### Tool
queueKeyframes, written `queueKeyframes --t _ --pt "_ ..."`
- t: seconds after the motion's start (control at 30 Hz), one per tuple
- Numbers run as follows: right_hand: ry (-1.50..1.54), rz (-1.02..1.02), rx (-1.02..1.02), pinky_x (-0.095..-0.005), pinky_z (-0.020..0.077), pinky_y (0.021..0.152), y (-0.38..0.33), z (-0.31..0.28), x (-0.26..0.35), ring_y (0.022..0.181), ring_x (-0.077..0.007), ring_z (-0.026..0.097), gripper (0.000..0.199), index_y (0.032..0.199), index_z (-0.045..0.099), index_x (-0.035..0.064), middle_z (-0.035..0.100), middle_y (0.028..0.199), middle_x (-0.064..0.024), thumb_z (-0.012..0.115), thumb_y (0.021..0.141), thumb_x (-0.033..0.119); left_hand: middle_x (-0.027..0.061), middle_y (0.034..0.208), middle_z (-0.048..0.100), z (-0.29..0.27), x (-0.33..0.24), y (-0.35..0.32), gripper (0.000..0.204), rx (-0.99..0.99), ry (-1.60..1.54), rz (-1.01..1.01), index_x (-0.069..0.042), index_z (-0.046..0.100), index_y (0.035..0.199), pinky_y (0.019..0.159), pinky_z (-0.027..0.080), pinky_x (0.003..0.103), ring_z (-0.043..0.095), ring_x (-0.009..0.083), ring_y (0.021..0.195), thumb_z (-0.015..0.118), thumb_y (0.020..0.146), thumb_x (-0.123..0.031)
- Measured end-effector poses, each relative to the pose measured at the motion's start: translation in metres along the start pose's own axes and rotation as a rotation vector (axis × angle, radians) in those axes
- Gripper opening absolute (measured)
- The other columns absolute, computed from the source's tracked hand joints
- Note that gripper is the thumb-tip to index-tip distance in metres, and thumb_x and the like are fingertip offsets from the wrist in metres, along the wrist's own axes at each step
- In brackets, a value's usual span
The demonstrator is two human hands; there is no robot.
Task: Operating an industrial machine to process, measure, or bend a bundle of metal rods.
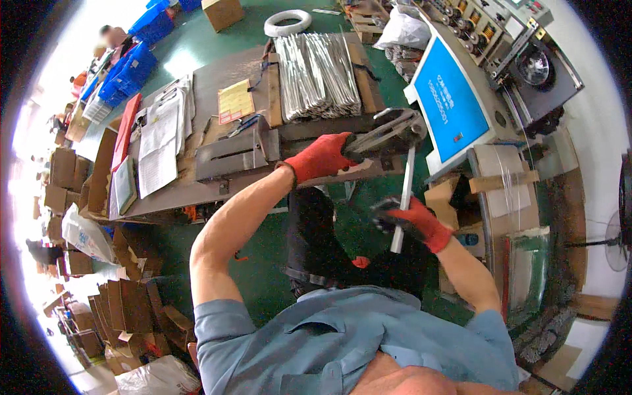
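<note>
My left hand (321,157), in a red glove with a dark palm, is closed at the table's near edge. It grips the near end of long grey metal arms (385,137), which run right to a rounded, joint-like end; their exact kind is unclear. My right hand (421,224), gloved the same way, is closed around a flat silvery metal bar (406,181). The bar slants from that rounded end down past my fingers, its lower end free. Beyond my left hand lies a thick bundle of thin silvery metal strips (316,79).
A dark metal block (234,160), pliers (243,125), a yellow paper (236,101) and printed sheets (164,135) lie on the table. A machine with a blue panel (451,99) stands close on the right. Cardboard boxes (125,306) crowd the left; a wire coil (288,23) lies beyond.
</note>
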State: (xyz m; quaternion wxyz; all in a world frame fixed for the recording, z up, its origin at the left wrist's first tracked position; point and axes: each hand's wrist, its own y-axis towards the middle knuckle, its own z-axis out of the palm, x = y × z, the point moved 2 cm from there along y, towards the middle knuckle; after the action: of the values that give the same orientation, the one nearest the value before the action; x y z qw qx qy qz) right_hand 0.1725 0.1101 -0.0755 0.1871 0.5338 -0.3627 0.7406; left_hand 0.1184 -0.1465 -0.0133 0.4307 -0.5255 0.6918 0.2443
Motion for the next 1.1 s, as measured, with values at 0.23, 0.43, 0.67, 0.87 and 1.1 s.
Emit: queueKeyframes --t 0.23,0.43,0.67,0.87,1.1 --pt "-0.903 0.101 -0.150 -0.0367 0.0496 0.082 -0.055 -0.083 0.063 0.091 -0.0277 0.064 0.061 0.117 0.061 0.0049 0.067 0.099 -0.0150 0.078 0.068 0.037 0.0108 0.089 0.067 -0.074 -0.019 0.009 0.059 -0.158 0.363 0.517 -0.019 0.052 0.131 0.065 0.051 0.037 0.065 0.0258 0.073 0.069 0.075 -0.016" --pt "-1.275 -0.015 -0.606 -0.0431 0.0483 0.085 -0.067 -0.157 0.074 0.097 -0.0358 0.061 0.071 0.121 0.057 0.0038 0.064 0.104 -0.0210 0.077 0.061 0.036 0.0066 0.100 0.059 -0.185 -0.004 0.048 0.044 -0.319 1.327 0.470 -0.027 0.061 0.118 0.093 0.041 0.042 0.055 0.0288 0.101 0.057 0.079 -0.008" --pt "-1.330 -0.050 -0.608 -0.0429 0.0481 0.087 -0.061 -0.186 0.082 0.096 -0.0364 0.061 0.072 0.123 0.055 0.0026 0.064 0.102 -0.0212 0.076 0.060 0.031 0.0044 0.093 0.058 -0.237 0.014 0.102 0.036 -0.158 1.489 0.673 -0.025 0.064 0.107 0.085 0.045 0.040 0.056 0.0258 0.092 0.058 0.075 -0.011" --pt "-1.243 0.001 -0.577 -0.0383 0.0483 0.082 -0.066 -0.190 0.075 0.092 -0.0337 0.062 0.066 0.122 0.054 0.0020 0.064 0.100 -0.0203 0.074 0.063 0.021 0.0051 0.105 0.059 -0.223 0.023 0.164 0.040 -0.172 1.584 0.780 -0.029 0.062 0.114 0.101 0.038 0.046 0.054 0.0255 0.107 0.055 0.078 -0.012" --pt "-1.180 -0.051 -0.553 -0.0353 0.0494 0.075 -0.064 -0.191 0.073 0.082 -0.0307 0.063 0.058 0.117 0.057 0.0010 0.065 0.091 -0.0182 0.072 0.063 0.015 0.0103 0.131 0.050 -0.166 0.096 0.194 0.043 -0.179 1.597 0.441 -0.014 0.047 0.132 0.104 0.032 0.051 0.049 0.0315 0.117 0.041 0.089 -0.014"
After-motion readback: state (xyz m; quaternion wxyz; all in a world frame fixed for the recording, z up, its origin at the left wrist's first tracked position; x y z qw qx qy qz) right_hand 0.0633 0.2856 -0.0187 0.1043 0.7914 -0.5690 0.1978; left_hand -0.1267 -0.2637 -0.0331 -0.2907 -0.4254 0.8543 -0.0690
